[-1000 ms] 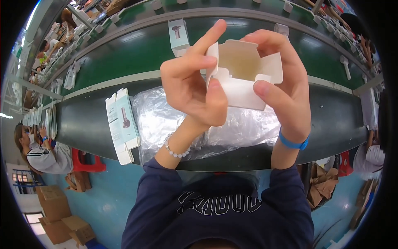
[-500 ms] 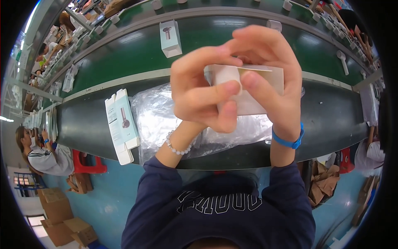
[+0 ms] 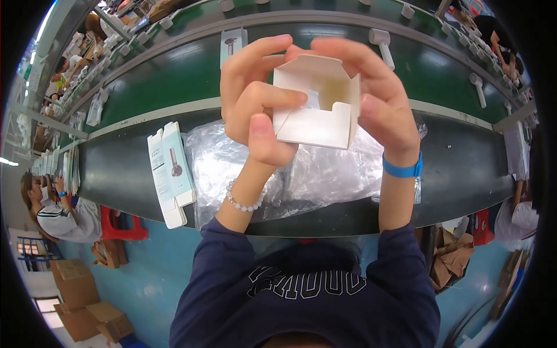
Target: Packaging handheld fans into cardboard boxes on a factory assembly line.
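Observation:
Above the plastic bags I hold a small white carton (image 3: 313, 132), its near end uppermost with the flaps partly up and the hollow inside showing. My left hand (image 3: 255, 101) grips its left side, with one finger laid over the front flap and the thumb low on the front. On the other side my right hand (image 3: 386, 107) curls round the carton, thumb at its right edge and fingers behind. Below lie clear plastic bags (image 3: 336, 168). Left of them rests a flattened printed carton (image 3: 169, 174), white and pale blue.
A printed box (image 3: 232, 46) stands on the green conveyor (image 3: 174, 75), partly behind my left hand. White handheld devices with round heads (image 3: 380, 39) lie further right. People sit at both sides; a red stool (image 3: 123, 225) is at left and brown paper (image 3: 454, 252) at right.
The carton has moved left and tipped so its open end shows. My fingers have shifted from over the opening to its sides and front flap.

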Tool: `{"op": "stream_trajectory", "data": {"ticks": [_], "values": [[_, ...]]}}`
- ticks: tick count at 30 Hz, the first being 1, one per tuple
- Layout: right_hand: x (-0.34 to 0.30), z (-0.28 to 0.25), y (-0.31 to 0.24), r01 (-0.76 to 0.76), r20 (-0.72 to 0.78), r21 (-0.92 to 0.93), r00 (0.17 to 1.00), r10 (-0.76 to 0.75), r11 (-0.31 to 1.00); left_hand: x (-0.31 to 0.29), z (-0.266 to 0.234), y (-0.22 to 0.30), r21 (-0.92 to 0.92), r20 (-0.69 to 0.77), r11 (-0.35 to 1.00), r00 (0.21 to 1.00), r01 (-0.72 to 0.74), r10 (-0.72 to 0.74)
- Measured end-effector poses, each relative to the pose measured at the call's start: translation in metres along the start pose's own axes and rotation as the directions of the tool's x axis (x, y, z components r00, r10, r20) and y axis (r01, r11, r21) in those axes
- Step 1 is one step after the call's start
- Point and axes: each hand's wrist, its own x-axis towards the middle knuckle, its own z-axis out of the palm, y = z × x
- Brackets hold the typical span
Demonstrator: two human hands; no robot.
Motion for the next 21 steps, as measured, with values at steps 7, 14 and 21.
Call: {"op": "stream_trajectory", "data": {"ticks": [7,14,21], "values": [[-0.003,0.017,-0.012,-0.045,-0.128,-0.105,0.991,0.031,0.993,-0.001,-0.004,0.001,0.168,0.155,0.975,0.981,-0.146,0.12],[-0.003,0.023,-0.016,-0.038,-0.172,-0.326,0.985,-0.02,0.945,0.008,-0.009,0.009,0.214,0.307,0.955,0.942,-0.205,0.133],[-0.008,0.005,-0.021,0.081,-0.015,-0.172,0.996,-0.085,0.982,0.013,-0.01,0.007,0.178,0.341,0.955,0.925,-0.237,0.166]]}}
